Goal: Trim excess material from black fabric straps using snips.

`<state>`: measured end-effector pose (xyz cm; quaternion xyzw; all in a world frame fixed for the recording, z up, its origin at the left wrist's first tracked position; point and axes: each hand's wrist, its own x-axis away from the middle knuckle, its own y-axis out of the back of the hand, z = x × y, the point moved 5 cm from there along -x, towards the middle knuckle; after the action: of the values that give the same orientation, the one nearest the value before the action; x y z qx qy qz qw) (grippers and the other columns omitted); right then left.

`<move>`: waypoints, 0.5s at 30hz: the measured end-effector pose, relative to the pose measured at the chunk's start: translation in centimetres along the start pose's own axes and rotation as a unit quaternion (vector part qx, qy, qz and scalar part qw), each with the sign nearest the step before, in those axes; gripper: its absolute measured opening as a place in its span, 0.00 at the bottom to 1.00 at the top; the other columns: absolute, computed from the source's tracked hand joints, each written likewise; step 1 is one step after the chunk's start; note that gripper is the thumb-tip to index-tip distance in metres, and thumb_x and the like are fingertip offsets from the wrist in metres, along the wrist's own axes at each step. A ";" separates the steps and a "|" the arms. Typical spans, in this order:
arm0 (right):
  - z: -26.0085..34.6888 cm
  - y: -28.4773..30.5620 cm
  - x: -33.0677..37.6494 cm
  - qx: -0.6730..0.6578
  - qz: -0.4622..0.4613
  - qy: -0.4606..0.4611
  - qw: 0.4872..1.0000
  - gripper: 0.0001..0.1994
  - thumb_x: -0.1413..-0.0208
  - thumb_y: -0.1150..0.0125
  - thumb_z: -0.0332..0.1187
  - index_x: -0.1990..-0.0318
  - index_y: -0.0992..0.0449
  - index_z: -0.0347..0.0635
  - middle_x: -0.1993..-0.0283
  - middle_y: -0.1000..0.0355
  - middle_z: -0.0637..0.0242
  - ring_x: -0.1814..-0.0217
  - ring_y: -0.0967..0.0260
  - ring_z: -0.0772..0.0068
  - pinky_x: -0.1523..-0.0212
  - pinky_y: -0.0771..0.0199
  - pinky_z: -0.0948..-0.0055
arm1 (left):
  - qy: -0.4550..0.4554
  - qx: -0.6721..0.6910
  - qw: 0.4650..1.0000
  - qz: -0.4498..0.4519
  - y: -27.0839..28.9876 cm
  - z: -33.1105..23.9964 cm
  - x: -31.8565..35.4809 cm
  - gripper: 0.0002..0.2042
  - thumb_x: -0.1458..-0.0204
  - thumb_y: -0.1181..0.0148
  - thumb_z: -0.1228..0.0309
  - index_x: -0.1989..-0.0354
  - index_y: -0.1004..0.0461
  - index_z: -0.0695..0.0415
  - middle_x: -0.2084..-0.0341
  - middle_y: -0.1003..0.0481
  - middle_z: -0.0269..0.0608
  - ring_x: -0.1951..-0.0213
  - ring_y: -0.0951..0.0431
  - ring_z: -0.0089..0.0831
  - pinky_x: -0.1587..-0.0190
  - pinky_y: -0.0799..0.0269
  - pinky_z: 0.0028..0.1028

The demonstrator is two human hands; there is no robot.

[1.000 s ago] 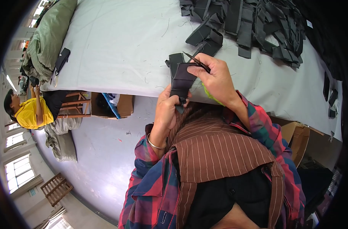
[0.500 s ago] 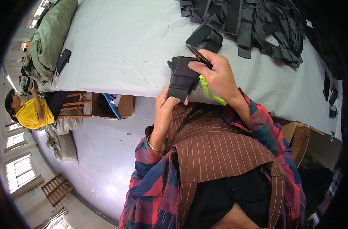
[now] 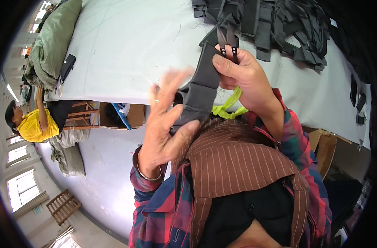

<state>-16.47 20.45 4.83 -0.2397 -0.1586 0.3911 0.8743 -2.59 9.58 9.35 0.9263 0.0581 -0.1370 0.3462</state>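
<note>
My right hand (image 3: 248, 74) is closed, with the top of a folded black fabric strip (image 3: 201, 89) pinched under the thumb. The same hand holds dark thread snips (image 3: 227, 43), their two blades pointing away from me and apart. A neon yellow-green cord (image 3: 231, 105) hangs below that hand. On the left of the strip my left hand (image 3: 163, 124) is open, fingers spread and partly smeared by motion. Its thumb lies near or against the strip's lower end; I cannot tell whether it touches. The strip hangs at the table's front edge, over my striped apron.
A heap of black fabric strips (image 3: 279, 29) lies at the table's far right. A green cloth bundle (image 3: 52, 41) and a black pouch (image 3: 67, 66) are at the left. Under the table stands a cardboard box (image 3: 136, 116). A person in yellow (image 3: 39, 126) is at far left.
My left hand has let go of the strip's lower end and spread its fingers. My right hand has turned, so the snips point away from me, and the strip now hangs longer from it.
</note>
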 end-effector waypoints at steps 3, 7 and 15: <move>-0.5 0.2 -1.2 0.014 0.032 0.001 0.999 0.09 0.45 0.39 0.33 0.74 0.30 0.46 0.80 0.40 0.81 0.81 0.48 0.91 0.80 0.52 0.84 | 0.243 0.373 0.895 -0.036 -1.6 2.4 1.0 0.10 0.47 0.44 0.74 0.59 0.28 0.66 0.54 0.28 0.44 0.53 0.29 0.30 0.49 0.36 0.29; -1.9 1.8 -1.5 0.288 0.002 0.091 0.953 0.13 0.48 0.36 0.38 0.62 0.26 0.38 0.75 0.31 0.72 0.74 0.36 0.82 0.72 0.37 0.79 | 0.259 0.396 0.875 -0.100 -3.2 6.0 2.1 0.09 0.44 0.44 0.72 0.58 0.29 0.64 0.66 0.26 0.32 0.65 0.30 0.16 0.62 0.34 0.17; 0.9 0.6 0.8 0.529 0.056 0.237 0.813 0.10 0.53 0.35 0.34 0.62 0.22 0.44 0.69 0.26 0.69 0.70 0.32 0.72 0.66 0.37 0.75 | 0.270 0.410 0.862 -0.125 -3.7 7.8 2.0 0.10 0.44 0.42 0.72 0.57 0.31 0.62 0.67 0.27 0.32 0.66 0.29 0.16 0.62 0.32 0.17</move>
<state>-16.71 21.70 5.28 0.1656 0.2986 0.3935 0.8536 -3.13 7.30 0.84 0.9704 0.2028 0.0644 -0.1143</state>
